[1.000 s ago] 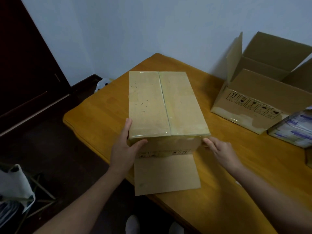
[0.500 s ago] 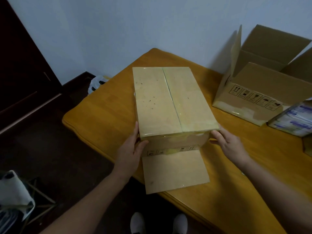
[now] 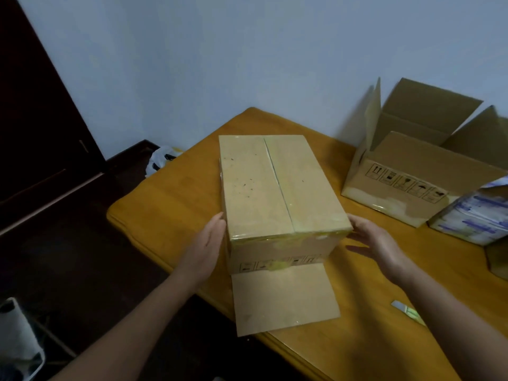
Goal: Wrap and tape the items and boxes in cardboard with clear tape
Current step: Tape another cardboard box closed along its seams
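Left hand (image 3: pixel 204 248): released, fingers straight and flat against the left side of the closed tan cardboard box sealed with clear tape (image 3: pixel 275 188). Right hand (image 3: pixel 376 243): released, fingers extended at the box's near right corner. Between the wrists, a flat tan cardboard sheet (image 3: pixel 283 298) lies on the orange wooden desk (image 3: pixel 165 210); beyond the right hand stands an open brown cardboard carton (image 3: pixel 412 171).

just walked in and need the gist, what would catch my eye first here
A closed cardboard box, glossy with clear tape, stands on the wooden table, the left hand flat against its left side and the right hand open by its right corner. A flat cardboard sheet juts from its near end past the table edge. An open carton sits far right.
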